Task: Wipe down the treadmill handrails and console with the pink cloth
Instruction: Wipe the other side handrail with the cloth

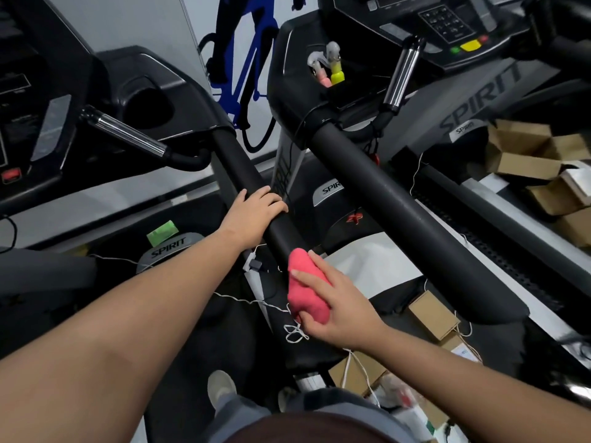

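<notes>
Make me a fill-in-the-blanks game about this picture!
1. The right hand grips a ____ cloth.
2. The left hand holds a black ____.
3. The biggest coloured button on the console is ____.

Missing words: pink, handrail, yellow.

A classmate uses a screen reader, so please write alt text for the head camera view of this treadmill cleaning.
A person's right hand grips a bunched pink cloth against the lower end of a black treadmill handrail, while the left hand holds the same rail higher up. A second handrail runs on the right toward a console, with cardboard boxes beyond.
</notes>
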A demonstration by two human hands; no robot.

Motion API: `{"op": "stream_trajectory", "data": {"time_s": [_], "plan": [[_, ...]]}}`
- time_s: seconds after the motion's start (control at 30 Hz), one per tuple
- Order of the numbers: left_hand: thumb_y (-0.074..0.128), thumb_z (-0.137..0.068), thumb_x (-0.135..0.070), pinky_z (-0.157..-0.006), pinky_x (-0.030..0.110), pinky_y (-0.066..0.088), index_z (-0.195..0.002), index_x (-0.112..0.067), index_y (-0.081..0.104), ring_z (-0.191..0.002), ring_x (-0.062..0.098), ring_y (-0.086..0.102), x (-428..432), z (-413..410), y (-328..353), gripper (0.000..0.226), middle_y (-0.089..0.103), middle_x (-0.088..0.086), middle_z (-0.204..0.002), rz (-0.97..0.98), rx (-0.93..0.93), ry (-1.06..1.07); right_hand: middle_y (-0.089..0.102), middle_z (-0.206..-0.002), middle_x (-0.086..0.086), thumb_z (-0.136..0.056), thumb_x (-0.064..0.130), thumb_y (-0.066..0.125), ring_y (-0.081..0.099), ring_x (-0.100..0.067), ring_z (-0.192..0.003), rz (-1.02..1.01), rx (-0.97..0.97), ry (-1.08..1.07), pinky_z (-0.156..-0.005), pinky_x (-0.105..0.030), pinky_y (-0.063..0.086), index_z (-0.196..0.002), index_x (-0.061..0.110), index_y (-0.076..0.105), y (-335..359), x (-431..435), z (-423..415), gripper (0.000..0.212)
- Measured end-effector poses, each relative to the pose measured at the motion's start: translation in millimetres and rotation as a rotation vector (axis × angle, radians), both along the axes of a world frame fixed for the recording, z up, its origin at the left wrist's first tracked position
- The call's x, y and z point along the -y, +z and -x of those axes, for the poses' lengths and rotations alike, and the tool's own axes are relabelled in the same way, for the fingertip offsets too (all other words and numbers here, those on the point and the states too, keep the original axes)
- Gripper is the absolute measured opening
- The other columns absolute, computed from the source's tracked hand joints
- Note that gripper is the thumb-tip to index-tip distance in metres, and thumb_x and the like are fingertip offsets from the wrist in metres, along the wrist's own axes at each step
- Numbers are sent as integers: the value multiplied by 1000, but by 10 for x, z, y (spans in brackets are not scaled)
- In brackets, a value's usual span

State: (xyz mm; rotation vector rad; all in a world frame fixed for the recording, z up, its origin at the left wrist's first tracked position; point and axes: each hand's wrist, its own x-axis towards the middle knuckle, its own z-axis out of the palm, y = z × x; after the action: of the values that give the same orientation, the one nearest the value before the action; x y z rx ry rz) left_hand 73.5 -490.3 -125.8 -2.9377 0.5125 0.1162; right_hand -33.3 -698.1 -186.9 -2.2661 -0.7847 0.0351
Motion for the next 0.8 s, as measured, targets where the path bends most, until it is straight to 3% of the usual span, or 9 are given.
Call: {"op": "stream_trajectory", "data": {"time_s": [0.1, 0.2, 0.27, 0.33, 0.4, 0.47, 0.57, 0.7, 0.8], "plan": [[58, -87, -12, -114, 51, 16, -139, -30, 38, -145, 19, 10, 19, 16, -6, 58, 30, -6, -149, 20, -5, 19, 36, -145, 11, -78, 49, 53, 39, -4, -130, -269, -384, -124, -106, -19, 32, -131, 60, 30, 19, 14, -51, 59], [57, -88, -9, -114, 50, 16, -138, -30, 38, -146, 19, 9, 23, 21, -21, 58, 30, -6, -149, 30, 0, 30, 55, -121, 11, -85, 45, 50, 54, -8, -109, -397, -764, -241, -96, -23, 39, -125, 43, 44, -17, -25, -258, 41], [58, -87, -7, -114, 50, 15, -138, -30, 38, -146, 19, 9, 32, 26, -24, 59, 30, -6, -149, 38, 2, 36, 59, -91, 12, -93, 37, 43, 55, -2, -86, -434, -886, -229, -86, -18, 39, -96, 33, 54, 11, -48, -388, 12], [58, -87, -6, -115, 50, 15, -139, -29, 38, -146, 20, 8, 39, 31, -35, 60, 30, -6, -149, 47, -1, 38, 48, -67, 15, -98, 26, 36, 45, 2, -65, -469, -956, -181, -73, -16, 37, -70, 27, 50, 120, -97, -447, 31], [59, -87, -4, -115, 50, 15, -139, -28, 38, -146, 20, 8, 41, 33, -51, 61, 30, -6, -149, 53, -2, 38, 49, -74, 9, -97, 30, 39, 43, -4, -72, -434, -917, -195, -72, -22, 32, -71, 23, 57, 191, -159, -496, 32], [60, -85, -2, -115, 50, 15, -140, -27, 37, -146, 21, 7, 29, 23, -36, 64, 29, -5, -150, 52, -19, 33, 60, -106, 4, -96, 42, 45, 50, -8, -94, -308, -826, -271, -82, -20, 32, -108, 19, 62, 234, -234, -569, 31], [64, -85, -7, -115, 47, 17, -143, -26, 35, -146, 19, 7, -6, -11, 26, 68, 26, -3, -153, 36, -85, 0, 51, -135, -3, -90, 56, 46, 49, -18, -119, -82, -752, -305, -91, -25, 32, -141, 25, 36, 321, -336, -663, 60], [64, -84, -5, -112, 31, 23, -143, -23, 38, -144, 18, 16, -133, 4, 31, 67, 28, -1, -153, 192, -24, 40, 35, -147, -12, -88, 54, 48, 44, -31, -127, 159, -555, -259, -100, -36, 34, -150, 24, 11, 503, -565, -766, 78], [56, -84, 0, -102, 31, 35, -133, -19, 50, -131, 20, 40, -295, 62, 30, 53, 44, 0, -141, 310, 143, 167, 26, -146, -17, -88, 43, 52, 44, -38, -123, 315, -365, -249, -96, -42, 38, -150, 23, 2, 527, -843, -843, 83]]}}
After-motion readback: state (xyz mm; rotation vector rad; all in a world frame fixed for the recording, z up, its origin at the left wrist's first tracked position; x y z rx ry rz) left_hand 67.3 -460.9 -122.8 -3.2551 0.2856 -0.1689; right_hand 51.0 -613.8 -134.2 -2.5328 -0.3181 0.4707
